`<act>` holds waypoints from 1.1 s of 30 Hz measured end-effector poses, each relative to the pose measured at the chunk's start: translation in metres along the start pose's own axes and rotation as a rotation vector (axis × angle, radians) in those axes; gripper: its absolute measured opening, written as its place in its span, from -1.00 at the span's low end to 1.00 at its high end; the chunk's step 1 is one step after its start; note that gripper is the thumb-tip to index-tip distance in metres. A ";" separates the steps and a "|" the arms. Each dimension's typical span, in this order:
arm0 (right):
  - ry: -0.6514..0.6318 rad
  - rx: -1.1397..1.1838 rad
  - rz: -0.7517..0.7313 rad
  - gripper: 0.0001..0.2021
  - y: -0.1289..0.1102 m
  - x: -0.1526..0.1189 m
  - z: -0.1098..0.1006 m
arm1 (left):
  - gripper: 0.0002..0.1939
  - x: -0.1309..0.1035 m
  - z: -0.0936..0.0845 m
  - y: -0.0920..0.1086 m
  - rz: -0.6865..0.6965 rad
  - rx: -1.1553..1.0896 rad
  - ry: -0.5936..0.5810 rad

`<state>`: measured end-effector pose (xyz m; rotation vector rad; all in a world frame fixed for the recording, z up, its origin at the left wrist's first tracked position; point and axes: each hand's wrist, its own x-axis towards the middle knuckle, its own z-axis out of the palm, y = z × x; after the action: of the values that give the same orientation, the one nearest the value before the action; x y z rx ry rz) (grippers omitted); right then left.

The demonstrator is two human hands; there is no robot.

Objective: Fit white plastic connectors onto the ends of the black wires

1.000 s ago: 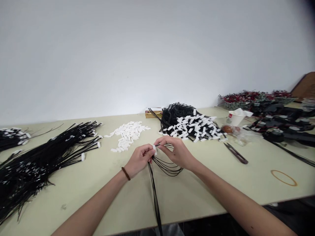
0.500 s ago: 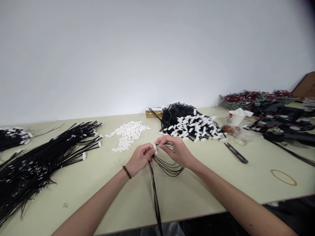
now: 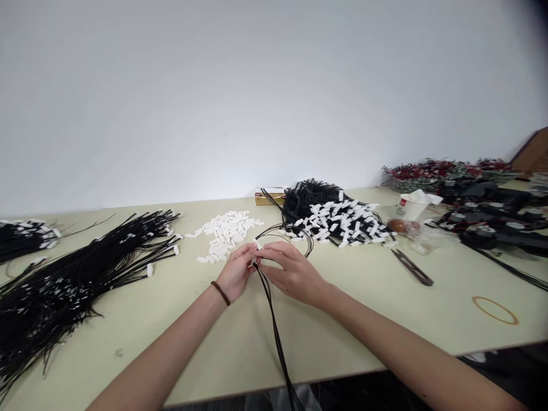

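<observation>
Fingers of my left hand (image 3: pixel 238 270) are closed on a small white connector housing (image 3: pixel 257 244) over the middle of the table. My right hand (image 3: pixel 291 272) pinches a thin black wire (image 3: pixel 266 258) right at the connector, its fingertips meeting those of the left. Several black wires (image 3: pixel 274 319) hang from the hands down over the table's front edge, and others loop out behind the right hand. Much of the connector is hidden by my fingers. Just beyond the left hand lies a loose pile of white connector housings (image 3: pixel 226 231).
Bundled black wires (image 3: pixel 98 257) cover the left side. Behind my right hand sits a heap of wires with white connectors (image 3: pixel 342 220). To the right are snips (image 3: pixel 411 267), a rubber band (image 3: pixel 495 310), a paper cup (image 3: pixel 413 206) and black parts (image 3: pixel 488 214). A wall stands behind the table.
Both hands have shifted slightly left and closer together. The right hand has turned, its fingers now partly covering the connector. The wire loop that hung below the right hand now lies behind it.
</observation>
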<state>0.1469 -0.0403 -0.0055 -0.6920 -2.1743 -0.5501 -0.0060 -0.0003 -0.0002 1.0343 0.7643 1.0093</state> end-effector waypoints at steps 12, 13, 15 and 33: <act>0.040 -0.107 -0.032 -0.90 0.001 -0.002 0.005 | -0.85 -0.004 0.006 -0.001 -0.053 -0.170 -0.072; 0.040 -0.113 -0.037 -0.90 0.001 -0.002 0.005 | -0.85 -0.004 0.006 -0.001 -0.052 -0.171 -0.078; 0.044 -0.120 -0.047 -0.90 0.001 -0.003 0.006 | -0.85 -0.003 0.005 -0.002 -0.052 -0.170 -0.082; 0.087 0.024 0.052 -0.88 -0.002 0.001 0.005 | -0.77 -0.003 0.004 -0.004 -0.036 -0.147 -0.110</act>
<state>0.1428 -0.0389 -0.0078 -0.6965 -2.0732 -0.5167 -0.0020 -0.0048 -0.0019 0.9383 0.6073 0.9550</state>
